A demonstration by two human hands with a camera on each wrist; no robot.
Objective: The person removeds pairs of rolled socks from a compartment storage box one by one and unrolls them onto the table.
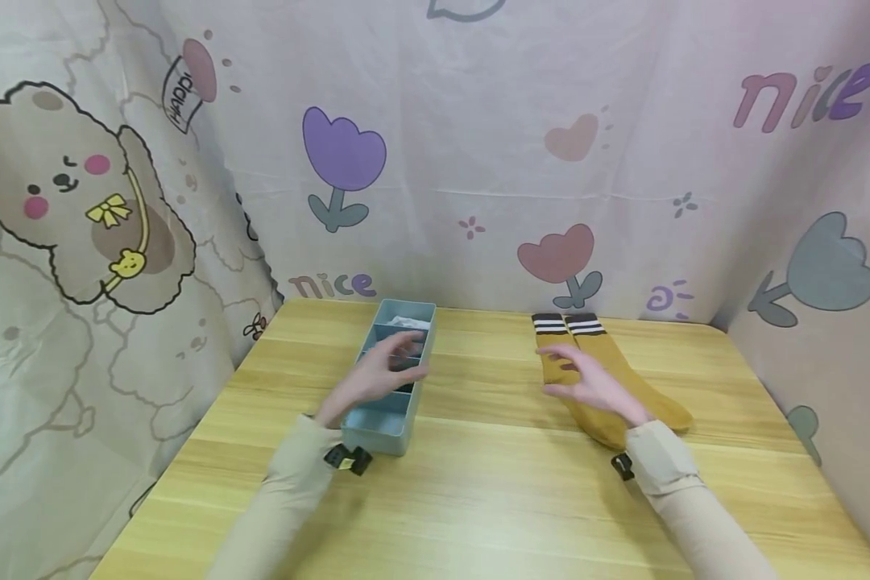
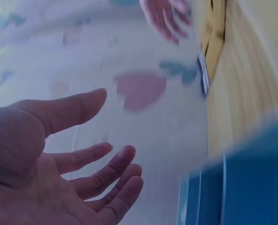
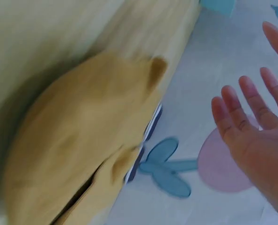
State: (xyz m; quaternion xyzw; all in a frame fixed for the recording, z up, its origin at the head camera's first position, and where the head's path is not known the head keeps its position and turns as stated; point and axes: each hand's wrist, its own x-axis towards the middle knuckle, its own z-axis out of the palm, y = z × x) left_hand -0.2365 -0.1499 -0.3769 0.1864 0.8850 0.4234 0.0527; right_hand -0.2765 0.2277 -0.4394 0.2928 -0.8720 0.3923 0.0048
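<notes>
Over a long blue-green divided box [image 1: 377, 441] hovers my left hand [image 1: 377, 372], its fingers loosely bent and nothing between them. White folded cloth [image 1: 408, 324] shows in the box's far compartment, and darker items lie partly hidden under the hand. My right hand [image 1: 587, 382] hangs above a pair of mustard socks [image 1: 627, 383] with black cuffs and white stripes, laid flat side by side. In the right wrist view its fingers are spread and hold nothing, with the socks [image 3: 83, 136] beside it.
The wooden table [image 1: 478, 499] runs back to a printed curtain [image 1: 449, 145] with tulips and hearts, which also hangs along the left and right sides. Small black cameras [image 1: 348, 459] are strapped at both wrists.
</notes>
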